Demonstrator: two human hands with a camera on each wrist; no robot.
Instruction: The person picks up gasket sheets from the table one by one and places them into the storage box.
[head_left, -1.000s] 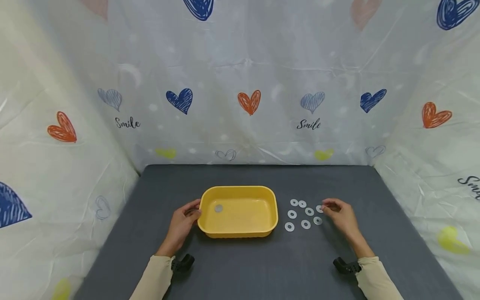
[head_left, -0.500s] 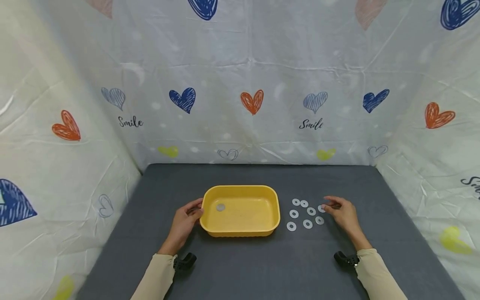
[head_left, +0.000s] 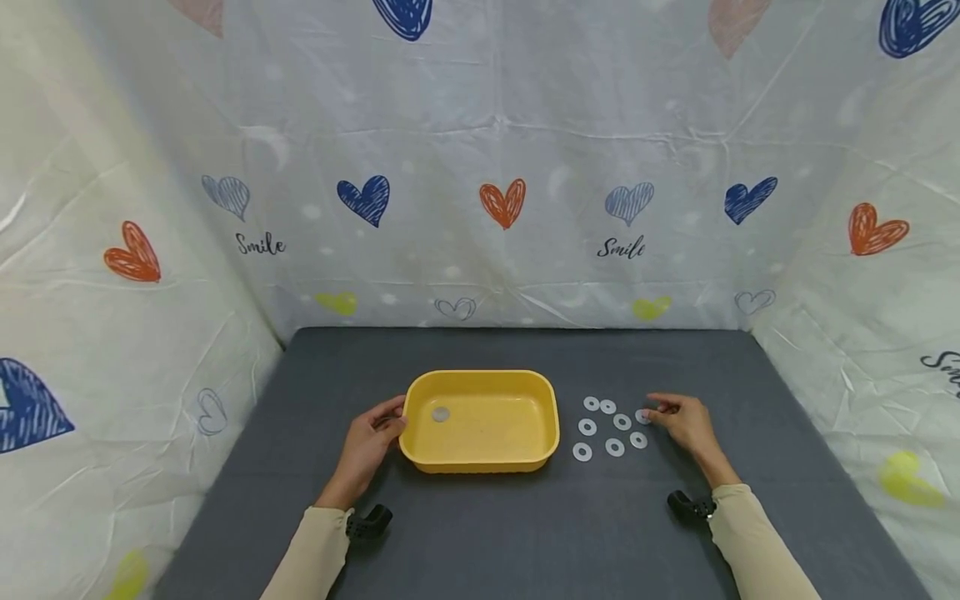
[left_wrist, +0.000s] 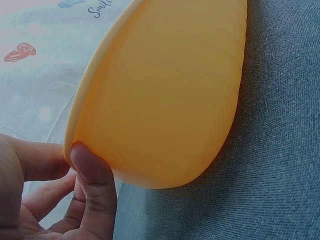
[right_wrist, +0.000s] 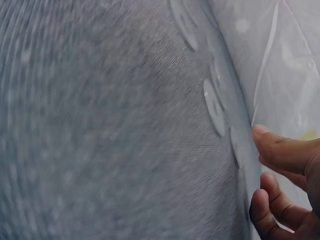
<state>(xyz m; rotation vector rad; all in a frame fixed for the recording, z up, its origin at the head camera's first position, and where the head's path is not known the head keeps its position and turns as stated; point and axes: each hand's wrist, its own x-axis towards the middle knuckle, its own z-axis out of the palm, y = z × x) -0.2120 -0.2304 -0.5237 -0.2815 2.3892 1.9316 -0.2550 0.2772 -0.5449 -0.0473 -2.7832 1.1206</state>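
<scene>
The left hand (head_left: 366, 447) grips the left end of the yellow tray (head_left: 498, 433) with its fingers (left_wrist: 42, 162); the tray sits on the desk (head_left: 480, 533), a grey disc (head_left: 441, 414) inside toward its left end; the right hand (head_left: 688, 427) is at the rightmost washer (head_left: 640, 416) of eight beside the tray; whether it pinches that one, I cannot tell.

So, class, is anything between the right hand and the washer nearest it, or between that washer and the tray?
Nothing visible separates the right hand from that washer; in the head view they overlap. Towards the tray, other washers lie flat, and the tray's raised rim is the only upright barrier.
</scene>
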